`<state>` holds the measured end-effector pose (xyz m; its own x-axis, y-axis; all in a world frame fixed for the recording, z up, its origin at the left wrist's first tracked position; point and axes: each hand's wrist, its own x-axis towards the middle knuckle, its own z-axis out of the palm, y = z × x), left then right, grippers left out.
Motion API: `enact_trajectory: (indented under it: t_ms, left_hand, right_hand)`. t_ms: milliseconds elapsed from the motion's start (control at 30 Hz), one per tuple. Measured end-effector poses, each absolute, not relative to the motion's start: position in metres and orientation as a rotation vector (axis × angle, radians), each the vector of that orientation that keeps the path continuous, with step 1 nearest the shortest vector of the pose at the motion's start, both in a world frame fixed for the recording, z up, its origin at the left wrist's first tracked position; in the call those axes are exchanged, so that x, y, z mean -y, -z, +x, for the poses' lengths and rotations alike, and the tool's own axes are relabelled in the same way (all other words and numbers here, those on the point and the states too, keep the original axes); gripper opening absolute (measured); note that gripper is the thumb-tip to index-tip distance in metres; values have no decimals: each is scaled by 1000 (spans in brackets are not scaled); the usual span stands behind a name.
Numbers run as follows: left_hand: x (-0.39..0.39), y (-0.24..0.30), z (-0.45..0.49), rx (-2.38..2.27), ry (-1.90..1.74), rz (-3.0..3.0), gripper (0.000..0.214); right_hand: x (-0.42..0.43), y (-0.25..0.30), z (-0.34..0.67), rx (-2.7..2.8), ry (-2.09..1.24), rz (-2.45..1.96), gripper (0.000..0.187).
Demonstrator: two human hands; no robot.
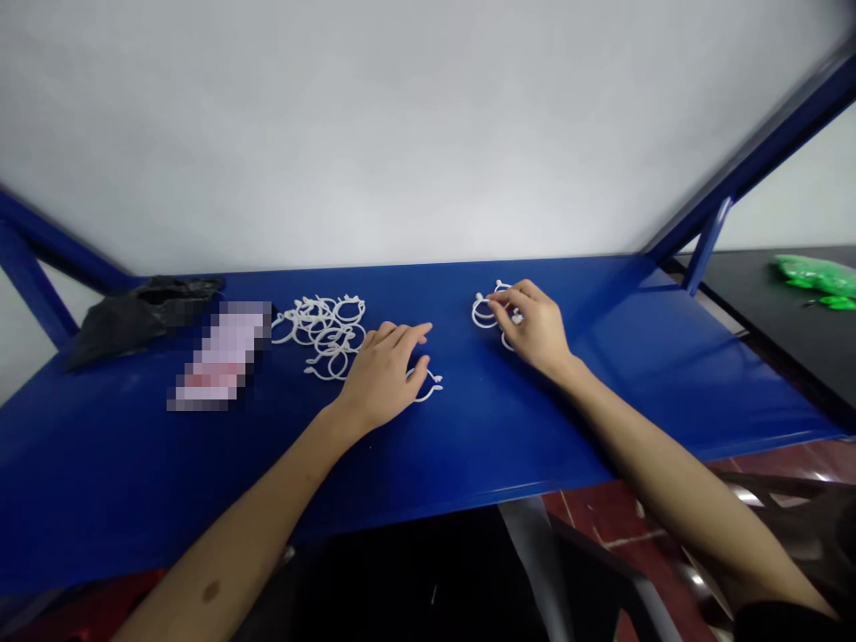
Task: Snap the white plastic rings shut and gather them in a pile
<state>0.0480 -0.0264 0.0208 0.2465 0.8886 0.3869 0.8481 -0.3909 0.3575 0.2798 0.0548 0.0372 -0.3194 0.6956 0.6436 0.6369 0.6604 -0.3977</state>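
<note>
My left hand (381,376) hovers palm down beside a heap of white plastic open rings (325,330), each with small knobbed ends. Its fingers are stretched out and nothing shows in them. One separate white ring (428,394) lies partly hidden beneath my left thumb, its open end pointing right. Farther right, my right hand (535,328) bends down over a small group of white rings. Thumb and fingertips close on a white ring (482,319) at the left of that group. Other rings there are partly covered by my fingers.
The rings lie on a blue table (455,455) against a pale wall. To the left are a black plastic bag (144,312) and a pixelated pinkish object (224,357). Blue frame bars (709,236) rise at both sides. A green packet (816,278) lies on a dark surface at right.
</note>
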Motion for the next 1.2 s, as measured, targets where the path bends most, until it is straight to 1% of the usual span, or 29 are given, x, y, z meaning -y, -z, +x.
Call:
enact_trajectory:
  t_ms: [133, 300, 467, 600, 700, 800, 933, 1000, 1067, 1133, 1200]
  left_hand:
    - [29, -26, 41, -1675, -590, 2446, 38]
    - [29, -28, 40, -1640, -495, 2459, 27]
    - [27, -26, 39, -1634, -505, 2496, 19]
    - [27, -26, 42, -1684, -604, 2466, 14]
    - [26, -25, 46, -1781, -757, 2344, 7]
    - [26, -24, 49, -1863, -933, 2205, 6]
    - [28, -25, 53, -1902, -1084, 2127, 17]
    - [31, -26, 56, -1900, -1099, 2158, 23]
    - [33, -27, 59, -1872, -1099, 2206, 26]
    - [34, -26, 61, -1812, -1087, 2266, 27]
    - [35, -25, 63, -1759, -1060, 2317, 27]
  right_hand:
    - [-86, -26, 305, 2029, 23, -1281, 16]
    - [-103, -13, 315, 2068, 29, -1434, 17]
    - [-98, -18, 312, 2074, 108, -1398, 25]
    - [-87, -23, 307, 2076, 104, -1263, 27]
    - [-71, -24, 296, 2173, -65, -1095, 25]
    - [-49, -24, 280, 2321, -370, -908, 25]
    - [-22, -26, 260, 2324, -699, -822, 30]
    - [-15, -27, 254, 2237, -789, -843, 27]
    - [-13, -27, 252, 2150, -843, -858, 19]
    - [-14, -26, 251, 2101, -873, -865, 12]
    - [-16, -25, 251, 2078, -896, -873, 8]
